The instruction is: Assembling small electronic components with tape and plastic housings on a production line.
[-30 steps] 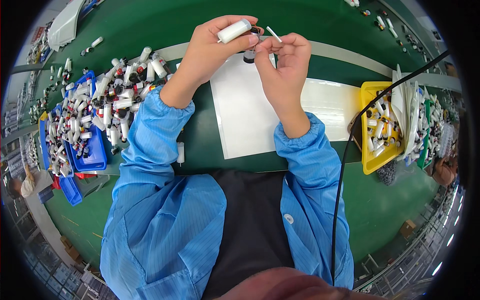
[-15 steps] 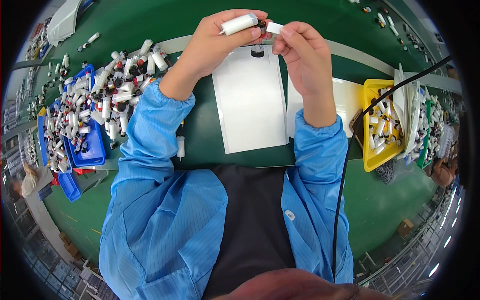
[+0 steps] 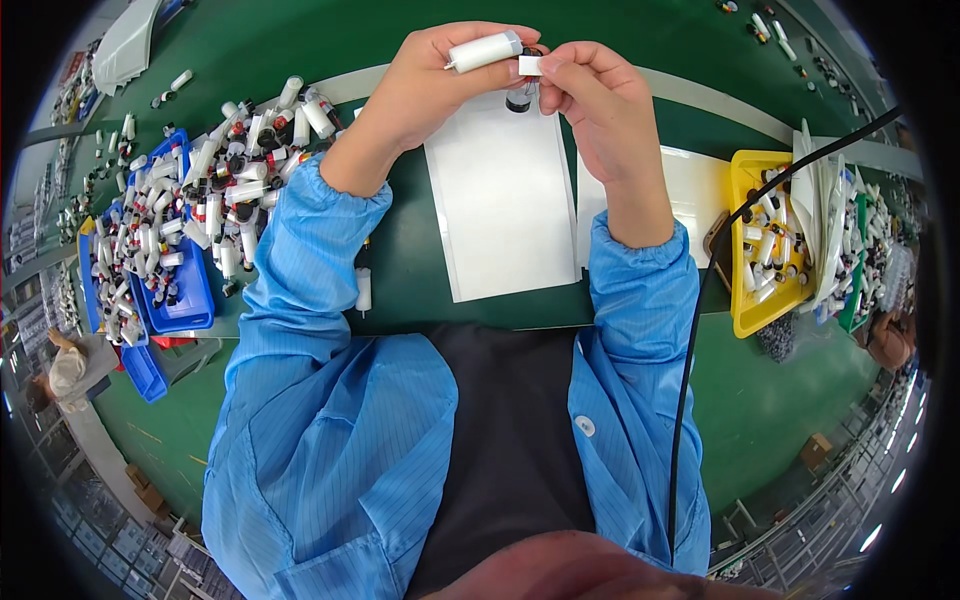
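My left hand [image 3: 440, 75] is closed round a white cylinder [image 3: 484, 51] with a grey end cap, lying across the palm side of the fingers. From its right end, thin wires run to a small black-ended clear part [image 3: 518, 100] hanging below the fingertips. My right hand [image 3: 605, 95] pinches a small white label [image 3: 530, 66] between thumb and forefinger, right against the wired end of the cylinder. Whether the label touches the wires I cannot tell. Under both hands lies a white sheet [image 3: 505, 210] on the green table.
Many similar cylinders [image 3: 245, 190] are heaped at the left, some in a blue tray [image 3: 185, 315]. A yellow tray [image 3: 742, 310] at the right holds more. Another white sheet [image 3: 690, 190] lies beside it. A black cable [image 3: 690, 390] crosses in front on the right.
My right hand has moved slightly left, bringing the white label over the wired end of the cylinder. My left hand keeps its grip and has barely shifted.
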Tool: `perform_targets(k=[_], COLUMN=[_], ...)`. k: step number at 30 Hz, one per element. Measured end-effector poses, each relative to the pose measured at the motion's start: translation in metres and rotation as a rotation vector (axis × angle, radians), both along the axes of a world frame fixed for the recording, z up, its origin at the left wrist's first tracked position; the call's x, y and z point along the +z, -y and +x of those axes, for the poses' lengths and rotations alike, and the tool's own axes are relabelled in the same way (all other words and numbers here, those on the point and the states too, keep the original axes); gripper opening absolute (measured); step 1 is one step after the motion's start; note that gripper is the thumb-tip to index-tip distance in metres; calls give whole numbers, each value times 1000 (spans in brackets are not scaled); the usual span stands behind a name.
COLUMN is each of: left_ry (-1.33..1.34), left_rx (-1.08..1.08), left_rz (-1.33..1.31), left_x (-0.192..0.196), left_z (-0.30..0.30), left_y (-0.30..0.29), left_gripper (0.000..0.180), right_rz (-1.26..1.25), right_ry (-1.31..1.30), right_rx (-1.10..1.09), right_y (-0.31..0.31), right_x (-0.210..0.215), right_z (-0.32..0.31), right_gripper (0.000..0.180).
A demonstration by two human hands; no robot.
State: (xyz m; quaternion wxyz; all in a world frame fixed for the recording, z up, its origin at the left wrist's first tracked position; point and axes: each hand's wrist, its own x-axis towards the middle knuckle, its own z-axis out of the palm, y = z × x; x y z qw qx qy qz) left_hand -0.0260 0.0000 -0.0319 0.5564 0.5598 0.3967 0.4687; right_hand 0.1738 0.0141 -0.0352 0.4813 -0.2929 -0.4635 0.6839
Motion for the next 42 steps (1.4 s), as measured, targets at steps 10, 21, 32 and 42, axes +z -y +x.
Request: perform_targets(k=[10,21,32,42], left_ry=[131,182,-63,-1358], left_rx=[-24,-6,-51,255], left_rz=[-81,-104,108,-3], left_x=[4,3,42,45], left_z=[-1,3,-19,-289], left_y=[1,2,14,-65], left_gripper=[33,30,26,33], right_rz=[79,274,-200,748], right_ry=[26,228,-257,868], right_rx=[-194,-294,111,81], right_y=[10,15,7,43], right_x=[-4,-4,-6,-17], right_z=[-17,-18,-8,-40], right_gripper=[9,23,38,25])
